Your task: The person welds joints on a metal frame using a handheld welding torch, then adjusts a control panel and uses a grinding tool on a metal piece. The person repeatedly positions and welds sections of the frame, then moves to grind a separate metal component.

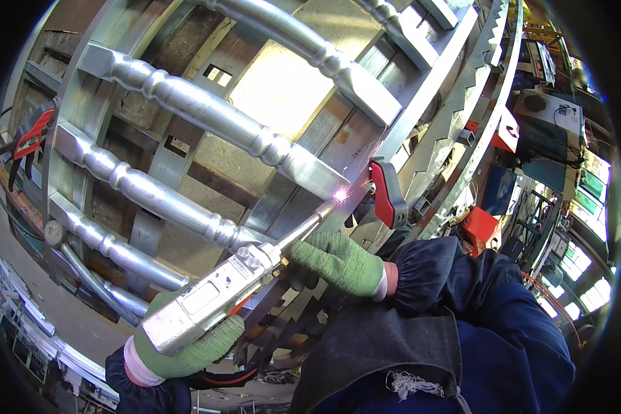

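Note:
My left hand [221, 338], in a green work glove, grips the silver body of a handheld welding gun [203, 297] from beneath. My right hand [338, 263], gloved in green too, is closed at the gun's slim neck; its fingertips are partly hidden. The nozzle reaches a bright pink-white spark [340, 195] where a turned metal baluster [207, 110] meets a flat metal rail [410, 96]. Several similar balusters lie side by side, slanting across the frame. Just right of the spark, a red-and-black clamp [388, 193] sits on the rail.
Another red-and-black clamp [33, 138] is at the far left edge of the frame. Beyond the rail runs a toothed metal strip [455, 103]. Red and grey equipment [545, 131] stands at the right. A dark apron [386, 352] hangs before me, and long metal bars [41, 331] lie lower left.

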### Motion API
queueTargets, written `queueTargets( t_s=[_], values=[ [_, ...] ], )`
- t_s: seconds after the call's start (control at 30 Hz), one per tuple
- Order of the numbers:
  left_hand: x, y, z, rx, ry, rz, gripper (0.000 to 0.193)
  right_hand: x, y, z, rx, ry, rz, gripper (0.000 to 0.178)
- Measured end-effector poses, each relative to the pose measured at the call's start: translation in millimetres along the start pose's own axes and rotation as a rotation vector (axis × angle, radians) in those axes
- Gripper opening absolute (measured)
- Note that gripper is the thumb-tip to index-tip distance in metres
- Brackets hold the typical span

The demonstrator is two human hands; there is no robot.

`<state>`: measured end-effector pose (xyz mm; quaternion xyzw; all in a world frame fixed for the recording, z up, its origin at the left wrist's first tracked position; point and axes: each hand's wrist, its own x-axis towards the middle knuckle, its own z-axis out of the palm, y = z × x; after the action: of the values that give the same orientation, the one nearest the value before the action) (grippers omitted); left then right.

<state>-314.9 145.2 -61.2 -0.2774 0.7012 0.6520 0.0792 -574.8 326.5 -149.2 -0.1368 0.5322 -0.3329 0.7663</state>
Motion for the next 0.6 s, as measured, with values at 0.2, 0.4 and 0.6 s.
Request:
queueTargets(
  t_s=[0.2,0.4,0.6],
  values=[
    [-2.1,-8.6,0.6,0.048,-0.019,0.058,0.047,-0.1,1.5,-1.8,-0.018,-0.006,-0.018,0.046],
    [-3.4,-10.2,-2.3,-0.024,-0.058,0.048,0.049,-0.7,2.1,-1.4,-0.069,0.007,-0.037,0.045],
    [-5.7,-9.7,0.8,-0.036,-0.022,0.041,0.049,0.7,-6.9,-4.9,-0.068,-0.068,0.137,0.04]
  ],
)
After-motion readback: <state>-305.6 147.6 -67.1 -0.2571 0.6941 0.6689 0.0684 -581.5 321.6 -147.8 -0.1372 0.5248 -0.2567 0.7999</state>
